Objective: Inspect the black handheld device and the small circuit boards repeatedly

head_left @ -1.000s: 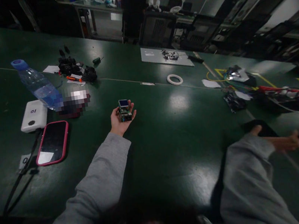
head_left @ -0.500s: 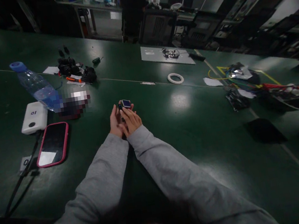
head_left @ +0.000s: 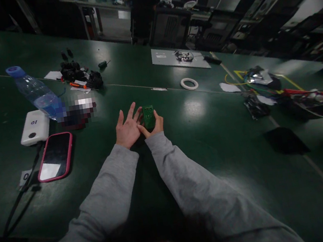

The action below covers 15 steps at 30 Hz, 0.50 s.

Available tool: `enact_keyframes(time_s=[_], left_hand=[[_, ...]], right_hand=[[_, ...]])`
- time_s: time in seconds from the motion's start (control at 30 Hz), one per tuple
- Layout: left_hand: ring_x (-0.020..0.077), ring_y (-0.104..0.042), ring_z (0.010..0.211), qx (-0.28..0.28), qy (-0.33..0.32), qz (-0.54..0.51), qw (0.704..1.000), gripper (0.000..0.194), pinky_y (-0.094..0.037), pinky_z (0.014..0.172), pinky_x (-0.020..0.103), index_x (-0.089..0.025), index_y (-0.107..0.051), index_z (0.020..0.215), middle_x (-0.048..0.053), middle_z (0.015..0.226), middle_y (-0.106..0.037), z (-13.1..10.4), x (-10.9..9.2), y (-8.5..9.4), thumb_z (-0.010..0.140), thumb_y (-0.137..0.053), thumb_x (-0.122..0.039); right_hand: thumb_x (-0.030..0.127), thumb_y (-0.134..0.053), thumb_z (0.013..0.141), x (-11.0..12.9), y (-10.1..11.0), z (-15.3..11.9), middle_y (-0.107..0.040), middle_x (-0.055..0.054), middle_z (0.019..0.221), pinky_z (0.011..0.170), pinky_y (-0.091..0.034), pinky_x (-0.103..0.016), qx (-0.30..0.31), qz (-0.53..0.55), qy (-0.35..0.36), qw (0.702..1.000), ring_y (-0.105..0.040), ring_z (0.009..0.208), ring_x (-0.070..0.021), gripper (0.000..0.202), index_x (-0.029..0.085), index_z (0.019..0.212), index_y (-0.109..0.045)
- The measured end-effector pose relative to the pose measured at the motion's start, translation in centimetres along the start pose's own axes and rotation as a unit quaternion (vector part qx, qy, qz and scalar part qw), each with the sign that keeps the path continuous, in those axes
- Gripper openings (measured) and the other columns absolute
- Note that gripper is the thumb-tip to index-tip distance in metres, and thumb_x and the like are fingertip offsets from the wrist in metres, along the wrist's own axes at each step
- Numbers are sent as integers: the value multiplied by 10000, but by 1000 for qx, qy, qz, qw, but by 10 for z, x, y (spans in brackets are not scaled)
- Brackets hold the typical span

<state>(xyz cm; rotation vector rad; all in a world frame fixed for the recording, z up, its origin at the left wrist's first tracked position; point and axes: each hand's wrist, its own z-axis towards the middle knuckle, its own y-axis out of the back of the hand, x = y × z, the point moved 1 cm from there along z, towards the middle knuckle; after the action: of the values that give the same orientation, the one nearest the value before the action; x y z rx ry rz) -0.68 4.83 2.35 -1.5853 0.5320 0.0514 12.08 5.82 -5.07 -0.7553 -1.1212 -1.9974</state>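
Note:
A small rectangular green circuit board point(head_left: 149, 117) stands out over the table in front of me, its face with rows of tiny light marks turned toward the camera. My right hand point(head_left: 156, 124) grips it between thumb and fingers at its lower and right edges. Just to the left, my left hand point(head_left: 128, 128) is open, palm up, fingers spread. Its fingertips come close to the board's left edge; whether they touch it I cannot tell.
On the green table point(head_left: 213, 137) to the left are a water bottle point(head_left: 39, 93), a white power bank point(head_left: 34, 127) with a cable and a pink-cased phone point(head_left: 56, 156). Farther off lie a screwdriver point(head_left: 102, 65), a white ring point(head_left: 189, 84), a grey panel point(head_left: 166, 58) and tangled wires point(head_left: 308, 97).
The hands were cupped together around a small device with a screen. Now they have parted, the left has spread, and the right shows a green board face, shifted slightly right.

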Motion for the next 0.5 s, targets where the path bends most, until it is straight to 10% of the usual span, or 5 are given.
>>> enact_keyframes(time_s=[0.27,0.5], left_hand=[[267,-501,1342,29,44,38,998,479,-388,1083,422,-298,-570,1335,63,1375,-602,0,4,-1,979,-342,-522],[269,-493,1351,26,51,48,997,446,-296,1143,471,-314,-584,1303,46,1368,-613,3,3,3,959,-403,-534]], right_hand=[[571,-694,666,-27,20,18,-597,-198,1216,925,-545,-430,-31,165,-181,969,-646,1050,-243,813,93,1285,-470],[594,-788,562,-61,135,7,-692,-101,935,688,-573,-344,-20,170,-231,958,-655,659,-152,754,142,1136,-605]])
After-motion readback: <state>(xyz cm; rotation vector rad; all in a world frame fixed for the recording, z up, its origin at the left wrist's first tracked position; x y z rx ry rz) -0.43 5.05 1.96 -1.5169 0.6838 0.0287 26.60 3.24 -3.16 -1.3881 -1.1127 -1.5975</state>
